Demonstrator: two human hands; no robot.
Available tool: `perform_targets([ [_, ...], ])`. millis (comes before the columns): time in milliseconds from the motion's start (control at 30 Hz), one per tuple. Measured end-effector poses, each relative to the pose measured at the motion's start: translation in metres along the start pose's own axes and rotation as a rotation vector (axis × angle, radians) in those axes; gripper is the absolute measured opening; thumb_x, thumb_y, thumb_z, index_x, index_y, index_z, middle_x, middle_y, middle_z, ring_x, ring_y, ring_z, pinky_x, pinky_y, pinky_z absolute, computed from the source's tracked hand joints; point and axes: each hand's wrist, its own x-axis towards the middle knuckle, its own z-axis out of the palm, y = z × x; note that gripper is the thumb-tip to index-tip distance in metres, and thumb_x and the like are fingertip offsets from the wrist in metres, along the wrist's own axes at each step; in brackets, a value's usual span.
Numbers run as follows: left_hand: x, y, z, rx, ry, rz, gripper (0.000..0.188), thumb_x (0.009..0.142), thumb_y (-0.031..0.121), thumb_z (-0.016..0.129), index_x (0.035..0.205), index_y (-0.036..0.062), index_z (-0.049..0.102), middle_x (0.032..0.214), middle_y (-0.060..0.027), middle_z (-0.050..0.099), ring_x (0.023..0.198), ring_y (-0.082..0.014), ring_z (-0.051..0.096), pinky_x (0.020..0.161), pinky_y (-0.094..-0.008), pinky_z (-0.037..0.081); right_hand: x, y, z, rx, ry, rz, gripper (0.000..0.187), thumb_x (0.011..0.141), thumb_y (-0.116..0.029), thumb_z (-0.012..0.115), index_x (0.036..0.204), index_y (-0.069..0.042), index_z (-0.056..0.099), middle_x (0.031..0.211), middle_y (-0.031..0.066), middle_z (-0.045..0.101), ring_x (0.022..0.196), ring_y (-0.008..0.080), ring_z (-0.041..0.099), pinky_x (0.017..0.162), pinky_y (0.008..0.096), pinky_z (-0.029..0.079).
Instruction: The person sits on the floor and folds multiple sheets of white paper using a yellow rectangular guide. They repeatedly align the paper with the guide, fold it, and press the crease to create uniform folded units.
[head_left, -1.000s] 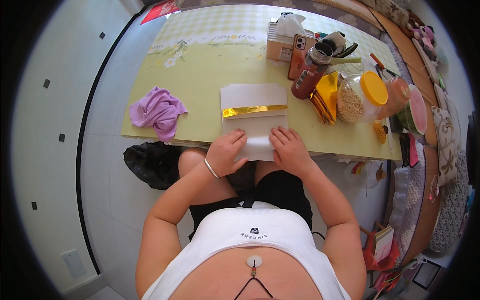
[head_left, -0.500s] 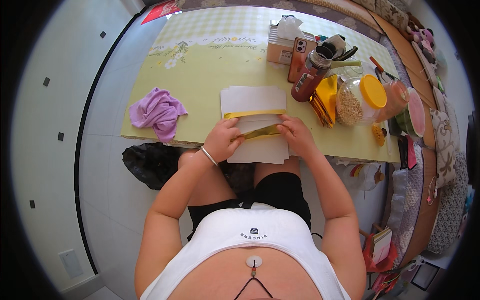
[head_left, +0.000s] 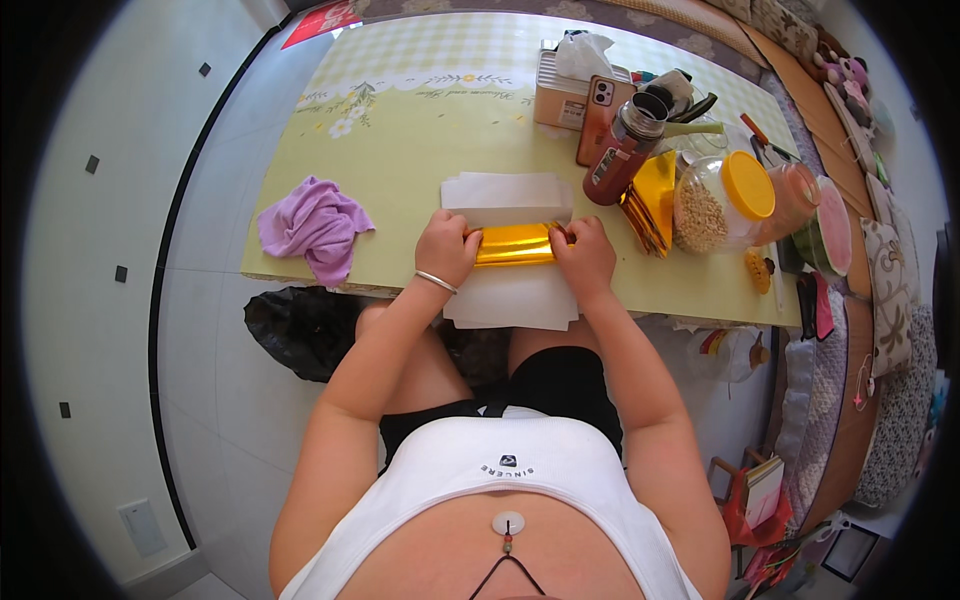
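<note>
A shiny gold foil sheet (head_left: 515, 245), folded into a wide strip, stretches between my two hands above white paper sheets (head_left: 510, 300). My left hand (head_left: 448, 247), with a silver bangle at its wrist, is closed on the strip's left end. Closed on the right end is my right hand (head_left: 585, 252), thumb and fingers pinching the foil. The white paper lies partly under the foil and reaches over the table's near edge. More gold foil sheets (head_left: 652, 205) stand in a folded stack to the right, beside a dark red thermos (head_left: 622, 155).
A purple cloth (head_left: 315, 228) lies at the table's left. On the right are a phone (head_left: 597, 120), a tissue box (head_left: 562, 95), a yellow-lidded jar of grains (head_left: 705, 215) and a cut watermelon (head_left: 825, 230). A black plastic bag (head_left: 300, 330) sits below the table's near edge.
The foil, earlier showing a raised far edge and a separate near edge, is now one flat gold strip. Both hands have moved slightly away from me and hold its ends.
</note>
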Motion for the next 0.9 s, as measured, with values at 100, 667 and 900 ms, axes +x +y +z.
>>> perform_targets([
  [100,0.000,0.007,-0.001,0.101,0.082,0.133,0.021,0.084,0.013,0.074,0.099,0.0013,0.067,0.105,-0.0169,0.066,0.096,-0.0349,0.064,0.085,-0.0441,0.052,0.000,0.000,0.001,-0.025,0.020,0.005,0.023,0.087,-0.029,0.071,0.078,-0.008,0.065,0.093,0.0074,0.063,0.077,0.0314,0.065,0.067,0.0438,0.052],
  [667,-0.052,0.029,0.004,0.240,-0.237,0.506,0.084,0.085,0.060,0.067,0.142,-0.0005,0.052,0.151,-0.0229,0.046,0.142,-0.0431,0.039,0.113,-0.0629,0.030,-0.004,-0.003,0.000,-0.023,0.120,-0.049,0.035,0.087,-0.028,0.071,0.114,-0.006,0.065,0.119,0.0139,0.064,0.115,0.0352,0.061,0.093,0.0454,0.051],
  [900,-0.063,0.022,-0.003,0.277,-0.402,0.443,0.105,0.083,0.070,0.060,0.156,-0.0002,0.033,0.165,-0.0213,0.025,0.154,-0.0387,0.019,0.120,-0.0645,0.012,-0.041,-0.008,-0.002,-0.306,-0.357,-0.642,0.077,0.093,-0.048,0.060,0.153,-0.004,0.040,0.160,0.0122,0.040,0.151,0.0279,0.032,0.124,0.0484,0.017],
])
